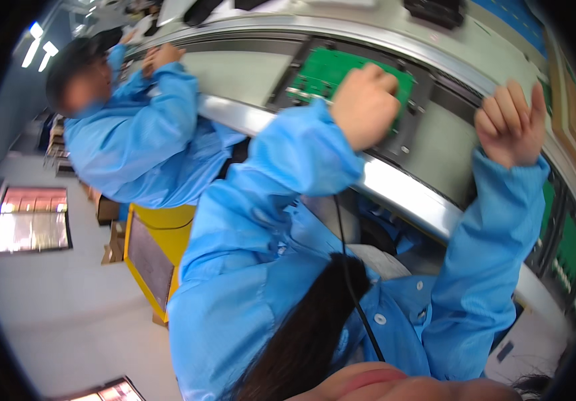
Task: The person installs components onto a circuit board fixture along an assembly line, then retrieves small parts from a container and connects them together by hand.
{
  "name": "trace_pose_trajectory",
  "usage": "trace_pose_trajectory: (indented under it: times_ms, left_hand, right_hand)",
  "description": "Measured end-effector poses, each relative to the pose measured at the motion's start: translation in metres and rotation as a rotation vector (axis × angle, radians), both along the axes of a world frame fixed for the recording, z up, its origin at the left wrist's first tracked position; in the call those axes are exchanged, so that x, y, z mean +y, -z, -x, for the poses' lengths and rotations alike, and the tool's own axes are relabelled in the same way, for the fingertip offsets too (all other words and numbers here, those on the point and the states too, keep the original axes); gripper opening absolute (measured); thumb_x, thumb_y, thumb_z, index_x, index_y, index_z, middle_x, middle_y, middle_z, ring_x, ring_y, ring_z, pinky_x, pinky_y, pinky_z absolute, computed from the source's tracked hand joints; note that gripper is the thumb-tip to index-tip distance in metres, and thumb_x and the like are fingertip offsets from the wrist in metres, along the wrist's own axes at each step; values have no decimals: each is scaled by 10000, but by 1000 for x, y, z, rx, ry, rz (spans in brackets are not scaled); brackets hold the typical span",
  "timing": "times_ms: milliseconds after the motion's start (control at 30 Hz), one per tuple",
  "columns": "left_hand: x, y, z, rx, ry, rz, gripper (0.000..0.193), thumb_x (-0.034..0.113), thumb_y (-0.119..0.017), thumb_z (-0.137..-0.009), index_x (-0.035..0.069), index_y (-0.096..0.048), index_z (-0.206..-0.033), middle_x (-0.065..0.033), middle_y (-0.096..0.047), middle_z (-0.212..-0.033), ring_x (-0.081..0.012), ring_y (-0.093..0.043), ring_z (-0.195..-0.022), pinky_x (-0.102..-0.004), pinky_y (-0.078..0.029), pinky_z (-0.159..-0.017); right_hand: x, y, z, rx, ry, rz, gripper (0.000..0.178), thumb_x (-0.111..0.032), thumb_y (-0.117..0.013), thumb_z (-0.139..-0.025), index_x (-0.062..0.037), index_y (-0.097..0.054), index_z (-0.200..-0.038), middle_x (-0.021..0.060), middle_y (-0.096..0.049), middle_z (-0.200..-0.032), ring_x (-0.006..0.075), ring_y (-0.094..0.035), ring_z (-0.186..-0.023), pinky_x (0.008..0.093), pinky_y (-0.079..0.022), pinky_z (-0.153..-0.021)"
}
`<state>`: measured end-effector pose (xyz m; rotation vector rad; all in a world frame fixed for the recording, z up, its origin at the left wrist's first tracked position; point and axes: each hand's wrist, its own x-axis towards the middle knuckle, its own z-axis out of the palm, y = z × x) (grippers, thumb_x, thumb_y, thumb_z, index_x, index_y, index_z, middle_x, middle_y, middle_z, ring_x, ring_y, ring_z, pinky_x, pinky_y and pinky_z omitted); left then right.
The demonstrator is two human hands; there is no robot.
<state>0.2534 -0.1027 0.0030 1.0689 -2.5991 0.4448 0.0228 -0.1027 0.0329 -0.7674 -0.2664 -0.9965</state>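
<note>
Currently, left hand: your left hand (368, 110) is over the green board (318, 70), fingers bent downward; their tips are hidden, so I cannot tell whether they grip or only touch.
Right hand: your right hand (512, 127) is raised well to the right of the board, fingers loosely curled, with nothing seen in it.
Board: it lies under your left hand and extends out to that hand's left; its long side runs left to right, slanting toward you at the right end. Your left hand is clearly the nearer.
Black frame: this frame (428, 87) surrounds the board beneath your left hand and holds it flat.
Silver rail: a shiny rail (408, 194) passes on your side of the frame, below both hands.
Side frames: dark frames with more green boards (568, 247) sit beyond your right sleeve, below the right hand.
Black box: a dark box (435, 10) is on the far side, between your hands; its contents are not visible.
Co-worker: a person in a blue jacket (127, 144) is well left of your left hand, hands close together.
Yellow stand: a yellow stand (167, 230) is farther off, behind your left sleeve.
</note>
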Motion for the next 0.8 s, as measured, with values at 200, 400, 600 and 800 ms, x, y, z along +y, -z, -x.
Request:
trace_pose_trajectory:
  times_ms: [200, 400, 600, 800]
  left_hand:
    - [11, 28, 16, 287, -74, 169, 62, 147, -575, -588, 101, -607, -615, -52, -525, -833, -242, -445, -830, -338, -376, -734]
    - [34, 30, 5, 312, -101, 87, 112, 197, -605, -683, 95, -646, -660, -56, -529, -970, -252, -418, -945, -354, -352, -814]
    - [20, 29, -4, 382, -49, -93, 171, 246, -599, -766, 98, -674, -724, -49, -514, -1083, -268, -390, -1040, -369, -331, -871]
    - [12, 24, -8, 369, -70, -313, 154, 218, -584, -783, 92, -668, -816, -52, -525, -1080, -287, -388, -1053, -378, -338, -887]
  right_hand:
    - [6, 12, 4, 87, 150, -134, 408, -324, -333, -961, -145, -372, -596, -31, -322, -469, 66, -239, -416, 220, -224, -413]
    - [2, 14, 0, 103, 215, -278, 405, -310, -377, -951, -142, -376, -583, -32, -310, -461, 57, -210, -392, 216, -187, -376]
    - [-4, 15, -4, 100, 290, -390, 400, -284, -406, -943, -136, -378, -572, -32, -302, -455, 54, -195, -381, 214, -161, -356]
    - [-8, 19, 2, 110, 304, -402, 395, -271, -417, -938, -132, -378, -571, -32, -297, -449, 54, -191, -380, 211, -152, -352]
